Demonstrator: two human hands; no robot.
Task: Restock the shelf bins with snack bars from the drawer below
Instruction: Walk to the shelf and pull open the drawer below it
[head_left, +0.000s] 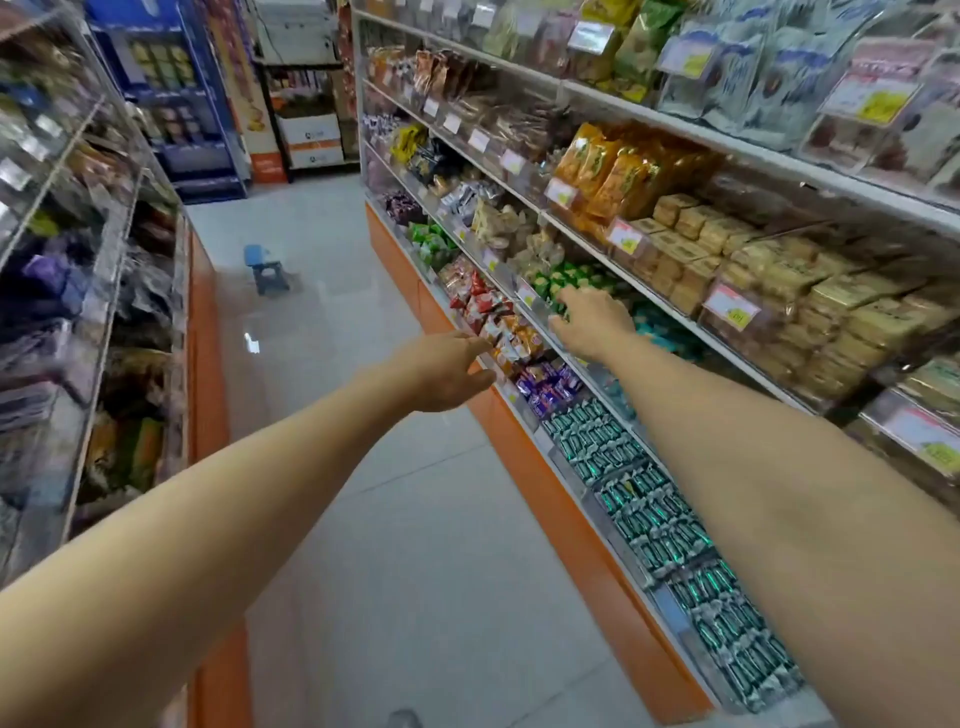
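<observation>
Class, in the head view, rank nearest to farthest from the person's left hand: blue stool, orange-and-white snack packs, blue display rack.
1. orange-and-white snack packs, right beside the left hand, in the shelf bin.
2. blue stool, on the aisle floor.
3. blue display rack, at the aisle's far end.

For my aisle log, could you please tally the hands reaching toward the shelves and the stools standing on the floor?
Hands: 2, the left hand and the right hand
Stools: 1, the blue stool
Total: 3
</observation>
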